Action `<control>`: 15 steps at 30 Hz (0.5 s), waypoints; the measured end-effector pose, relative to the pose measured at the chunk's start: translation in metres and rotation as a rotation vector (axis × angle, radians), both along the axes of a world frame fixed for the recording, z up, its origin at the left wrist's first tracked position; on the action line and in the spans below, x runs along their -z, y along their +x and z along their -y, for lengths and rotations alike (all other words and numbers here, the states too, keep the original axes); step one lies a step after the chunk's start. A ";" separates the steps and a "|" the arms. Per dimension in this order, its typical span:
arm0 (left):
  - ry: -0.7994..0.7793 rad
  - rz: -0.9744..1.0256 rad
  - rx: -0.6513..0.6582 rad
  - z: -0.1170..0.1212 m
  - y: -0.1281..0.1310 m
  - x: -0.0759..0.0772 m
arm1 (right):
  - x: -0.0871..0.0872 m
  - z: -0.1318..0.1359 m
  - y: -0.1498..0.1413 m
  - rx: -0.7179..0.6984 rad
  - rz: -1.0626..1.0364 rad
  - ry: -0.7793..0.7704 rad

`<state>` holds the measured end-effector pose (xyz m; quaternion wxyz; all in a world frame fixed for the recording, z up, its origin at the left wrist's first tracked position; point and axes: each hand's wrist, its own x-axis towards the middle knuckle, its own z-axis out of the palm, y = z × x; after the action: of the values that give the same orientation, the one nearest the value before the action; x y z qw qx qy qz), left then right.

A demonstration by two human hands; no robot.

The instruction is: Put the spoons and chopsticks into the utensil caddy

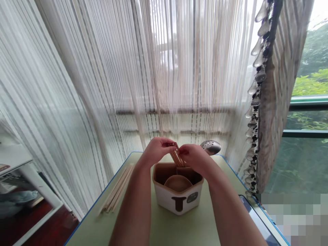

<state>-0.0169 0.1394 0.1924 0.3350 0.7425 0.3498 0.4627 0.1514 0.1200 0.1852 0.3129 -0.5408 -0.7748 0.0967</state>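
A white and brown utensil holder (164, 199) with compartments stands in the middle of the green table. Several wooden chopsticks (176, 160) lean in its rear part. My left hand (159, 149) pinches around their upper ends from the left. From the right, my right hand (192, 154) closes its fingers on the same chopsticks, close to the left fingertips. Behind my right hand shows the perforated metal head of a skimmer spoon (212, 147); its handle is hidden. A loose bundle of chopsticks (118, 191) lies on the table, left of my left forearm.
The blue-edged green table (166, 230) reaches almost to a sheer striped curtain (174, 85). A tablet or phone (257, 218) lies at the right edge. White furniture (15, 159) stands at the far left. A beaded trim (256, 92) hangs at the right, beside the window.
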 end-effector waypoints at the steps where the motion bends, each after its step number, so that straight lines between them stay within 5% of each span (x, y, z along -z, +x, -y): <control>1: 0.005 -0.005 -0.005 0.000 0.000 0.000 | -0.002 0.001 0.000 0.008 -0.008 -0.023; 9: -0.091 -0.029 -0.043 0.008 -0.004 -0.001 | -0.009 0.013 0.005 0.045 0.006 -0.122; 15: -0.016 -0.063 -0.073 0.010 -0.002 -0.002 | -0.010 0.012 0.000 0.091 0.121 -0.076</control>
<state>-0.0190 0.1293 0.1945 0.3125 0.7409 0.3906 0.4481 0.1511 0.1083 0.1949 0.2488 -0.5919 -0.7626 0.0787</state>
